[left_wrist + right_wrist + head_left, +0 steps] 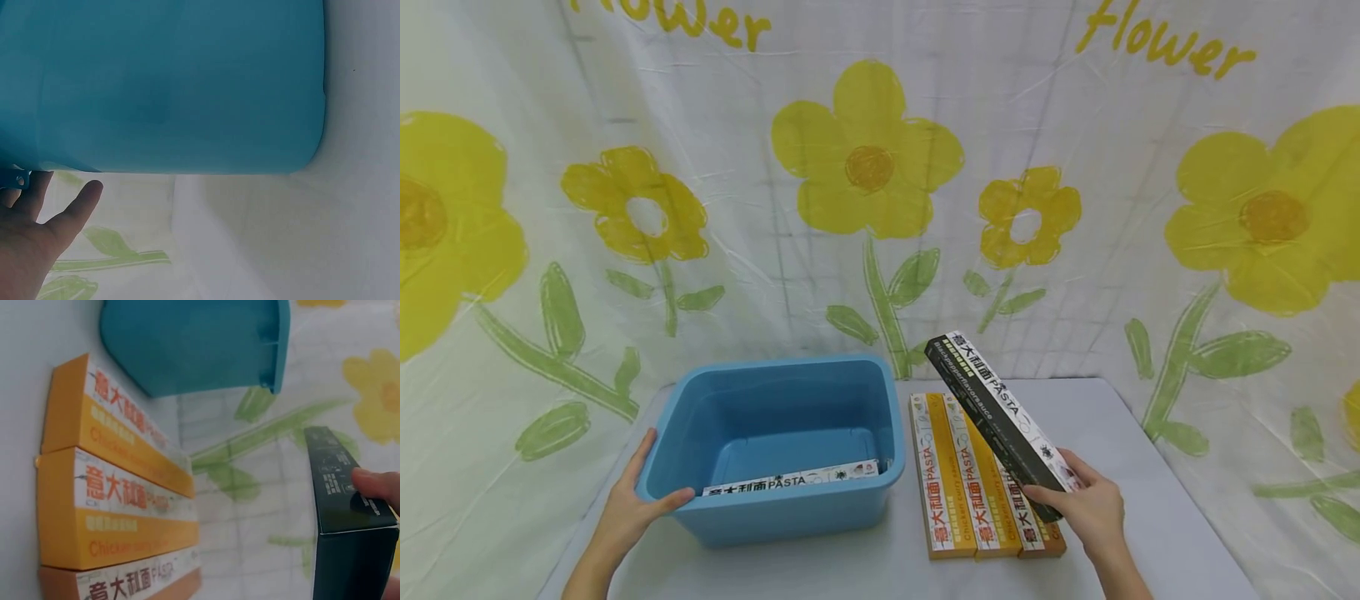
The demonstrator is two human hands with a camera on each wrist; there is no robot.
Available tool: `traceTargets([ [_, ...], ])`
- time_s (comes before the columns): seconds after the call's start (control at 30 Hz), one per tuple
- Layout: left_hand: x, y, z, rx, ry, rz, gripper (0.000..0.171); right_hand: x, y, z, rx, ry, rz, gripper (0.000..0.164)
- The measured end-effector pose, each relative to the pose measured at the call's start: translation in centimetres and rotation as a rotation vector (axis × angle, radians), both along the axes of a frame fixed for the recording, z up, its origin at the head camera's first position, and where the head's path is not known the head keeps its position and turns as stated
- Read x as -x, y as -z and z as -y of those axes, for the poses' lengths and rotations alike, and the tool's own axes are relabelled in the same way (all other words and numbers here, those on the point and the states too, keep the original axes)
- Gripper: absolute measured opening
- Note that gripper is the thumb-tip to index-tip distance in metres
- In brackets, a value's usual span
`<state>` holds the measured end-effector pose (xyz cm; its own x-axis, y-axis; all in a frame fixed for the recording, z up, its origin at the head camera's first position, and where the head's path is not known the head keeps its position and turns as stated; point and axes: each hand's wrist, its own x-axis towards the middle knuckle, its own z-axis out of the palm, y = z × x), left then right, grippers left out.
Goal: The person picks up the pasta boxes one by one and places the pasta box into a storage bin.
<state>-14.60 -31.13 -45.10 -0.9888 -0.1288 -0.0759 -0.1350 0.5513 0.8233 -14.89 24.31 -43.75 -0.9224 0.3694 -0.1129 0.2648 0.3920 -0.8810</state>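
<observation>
My right hand pinches the near end of a black and white pasta box, thumb on its dark side. The box slants up and away above the flat boxes; in the right wrist view its dark end shows. My left hand rests at the near left corner of a blue plastic tub, thumb and fingers spread along its rim. Inside the tub, along the near wall, lies another pasta box with black lettering. The left wrist view shows the tub's outer wall beside the hand.
Right of the tub, two yellow pasta boxes and a more orange-brown pasta box lie side by side, the last partly covered by the held box. A pale table bears everything. Behind hangs a flower-printed curtain.
</observation>
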Motion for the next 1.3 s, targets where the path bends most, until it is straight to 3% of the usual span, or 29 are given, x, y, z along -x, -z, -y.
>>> traceTargets([
  [0.47, 0.0, 0.0, 0.0, -0.01, -0.002, -0.003, 0.11, 0.7, -1.9, 2.6, 0.025, -0.176, -0.046, 0.093],
  [0.93, 0.0, 0.1, 0.0, -0.005, -0.005, -0.014, 0.11, 2.2, -3.0, 5.0, -0.156, -0.282, -0.116, 0.088],
  [1.3, -0.1, 0.0, -0.1, 0.007, -0.008, -0.015, 0.111, 4.8, -4.6, 7.2, -0.292, -0.448, -0.219, 0.079],
])
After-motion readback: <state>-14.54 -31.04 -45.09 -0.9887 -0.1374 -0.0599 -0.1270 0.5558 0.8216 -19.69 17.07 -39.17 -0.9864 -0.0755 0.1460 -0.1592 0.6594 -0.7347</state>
